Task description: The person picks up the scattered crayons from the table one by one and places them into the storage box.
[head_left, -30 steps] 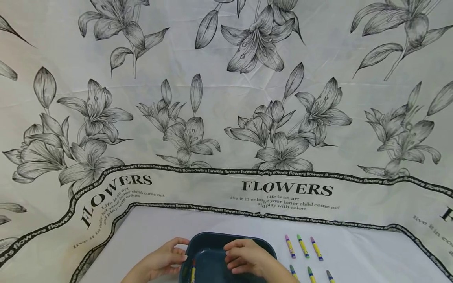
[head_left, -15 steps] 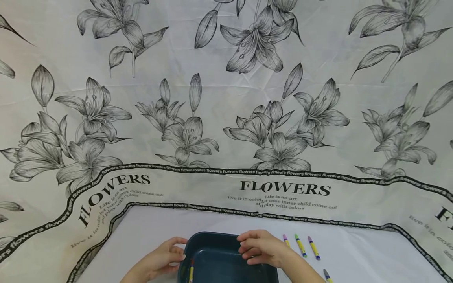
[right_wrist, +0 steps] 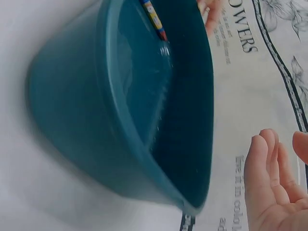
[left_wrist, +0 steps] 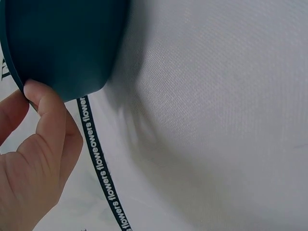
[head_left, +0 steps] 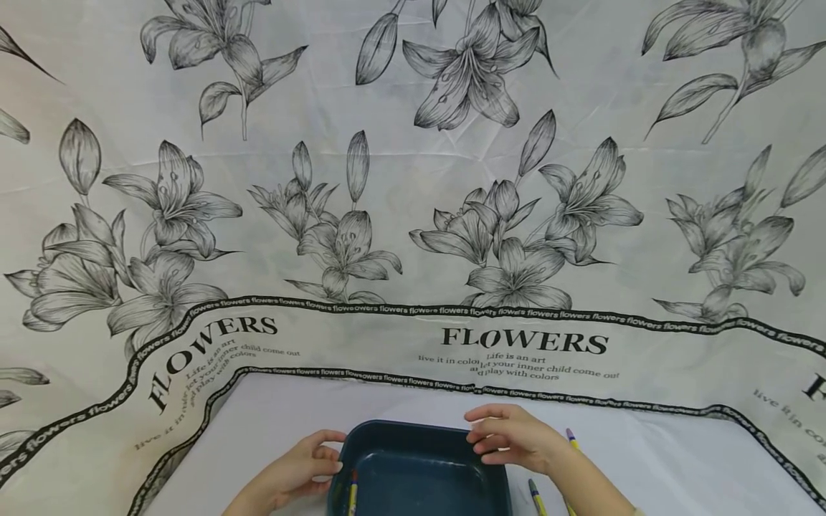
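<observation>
Apparently for steadiness, the left hand is kept at the left edge of a deep, dark blue-green plastic tub with rounded corners. Its bent fingers touch the rim there; whether they pinch it or merely lean against it, I cannot tell. The right hand is up by the tub's far right corner, fingers loosely bent and apart, with nothing held between them; the right wrist view shows a gap between it and the rim, so it seems to lend the tub no support.

Inside the tub, along its left wall, lies a slim wax crayon with a yellow wrapper and a reddish tip, probably kept from rolling farther by that wall. To the right of the tub lie a yellow-wrapped crayon with a violet tip, a yellow-wrapped crayon with a green tip and a yellow sliver of another crayon, seemingly spaced so that each stays separate.

Counted up, that makes one tub, two hands, one crayon inside it and at least three outside; the right forearm may cover more. Under the tub spreads one plain white cloth, and beyond it rises fabric printed with black line-drawn lilies.
</observation>
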